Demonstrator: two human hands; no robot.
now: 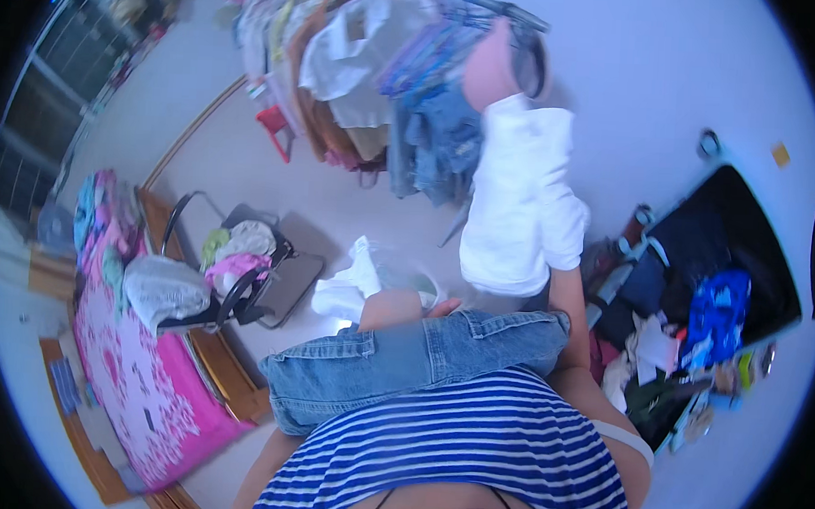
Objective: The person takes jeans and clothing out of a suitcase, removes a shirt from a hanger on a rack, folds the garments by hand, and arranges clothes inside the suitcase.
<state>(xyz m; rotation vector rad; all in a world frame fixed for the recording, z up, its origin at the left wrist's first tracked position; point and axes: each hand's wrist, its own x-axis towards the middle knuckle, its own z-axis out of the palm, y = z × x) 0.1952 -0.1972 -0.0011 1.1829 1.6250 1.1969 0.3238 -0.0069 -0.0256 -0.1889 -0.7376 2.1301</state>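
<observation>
Ahead of me a white garment (519,196) hangs in folds over my right forearm (571,307), which runs up behind it. The cloth covers my right hand, so its fingers are hidden. Across my front, beyond my blue-and-white striped top (445,429), lies a blue denim garment (412,364) with stitched pockets. Past its far edge show bare skin and pink fingertips, apparently my left hand (446,307); its grip does not show. Beside it, a white cloth (350,284) and a clear plastic bag (407,268) rest on the floor.
A clothes rack (500,6) carries many garments and a pink cap (490,69). An open suitcase (771,270) holds clothes on the right. A chair (297,291) piled with clothes stands left, by a bed with a pink sheet (156,398). A red item (273,130) is near the rack.
</observation>
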